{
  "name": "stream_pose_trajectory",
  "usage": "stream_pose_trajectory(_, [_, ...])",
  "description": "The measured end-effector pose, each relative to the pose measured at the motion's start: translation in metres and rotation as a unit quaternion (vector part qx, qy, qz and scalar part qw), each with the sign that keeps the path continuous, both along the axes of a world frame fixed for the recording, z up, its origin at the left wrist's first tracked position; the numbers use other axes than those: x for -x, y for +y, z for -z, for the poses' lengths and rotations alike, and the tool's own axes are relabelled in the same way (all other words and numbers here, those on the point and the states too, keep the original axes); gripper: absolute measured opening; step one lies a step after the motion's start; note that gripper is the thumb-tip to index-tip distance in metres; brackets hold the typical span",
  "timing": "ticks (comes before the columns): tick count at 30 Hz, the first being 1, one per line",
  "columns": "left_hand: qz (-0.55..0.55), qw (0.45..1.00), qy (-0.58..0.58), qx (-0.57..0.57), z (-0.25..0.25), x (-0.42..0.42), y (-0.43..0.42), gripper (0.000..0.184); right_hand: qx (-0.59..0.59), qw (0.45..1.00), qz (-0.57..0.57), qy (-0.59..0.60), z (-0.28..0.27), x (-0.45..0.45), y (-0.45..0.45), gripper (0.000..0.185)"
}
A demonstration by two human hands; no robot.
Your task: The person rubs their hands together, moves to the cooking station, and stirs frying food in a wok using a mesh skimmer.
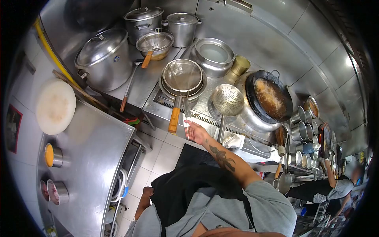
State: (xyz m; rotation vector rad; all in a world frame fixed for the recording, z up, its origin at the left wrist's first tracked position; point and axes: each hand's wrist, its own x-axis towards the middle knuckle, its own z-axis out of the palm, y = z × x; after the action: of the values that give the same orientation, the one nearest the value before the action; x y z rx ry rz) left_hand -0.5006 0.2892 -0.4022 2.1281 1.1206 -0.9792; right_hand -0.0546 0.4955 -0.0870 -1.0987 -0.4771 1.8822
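My right hand [194,132] is closed around the thin metal handle of a strainer resting over a metal bowl at the stove's front edge. A round mesh strainer [183,75] with a wooden handle [174,119] lies on that same bowl, just left of the hand. Beside my right forearm is a perforated ladle [228,99], its handle pointing toward me. Food bubbles in brown oil in a black wok [252,98] farther right. My left hand [147,192] hangs low beside my body, partly behind the black apron; its fingers cannot be made out.
Lidded pots [103,59] and another strainer [154,41] stand at the back left. A wide pot [213,53] holds cloudy liquid. On the left are a steel table [94,146], small containers [57,192] and a round white board [56,106]. Another person [335,185] works at far right.
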Motion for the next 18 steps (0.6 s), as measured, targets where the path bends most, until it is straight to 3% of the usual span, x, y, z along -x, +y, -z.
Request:
stream_pose_trajectory(6, [0.030, 0.996, -0.034, -0.075, -0.002, 0.005, 0.006, 0.025, 0.021, 1.000, 0.009, -0.011, 0.007, 0.005, -0.013, 0.030])
stream_pose_trajectory(9, [0.072, 0.996, -0.030, -0.035, -0.014, 0.000, 0.019, 0.023, 0.031, 0.999, -0.016, -0.017, 0.007, 0.002, -0.018, 0.033])
stream_pose_trajectory(12, [-0.072, 0.995, -0.051, -0.043, 0.009, -0.008, 0.026, 0.020, 0.032, 0.998, -0.030, -0.039, 0.008, 0.001, -0.026, 0.037])
stream_pose_trajectory(14, [-0.164, 0.974, -0.157, -0.019, 0.009, -0.001, 0.035, 0.015, 0.034, 0.998, -0.034, -0.043, 0.009, 0.001, -0.032, 0.040])
stream_pose_trajectory(16, [-0.205, 0.935, -0.290, 0.006, -0.022, 0.000, 0.040, 0.012, 0.038, 0.998, -0.040, -0.031, 0.012, -0.001, -0.037, 0.045])
stream_pose_trajectory(18, [-0.216, 0.922, -0.322, 0.017, -0.037, -0.003, 0.043, 0.013, 0.058, 0.998, -0.018, -0.002, 0.015, -0.005, -0.048, 0.049])
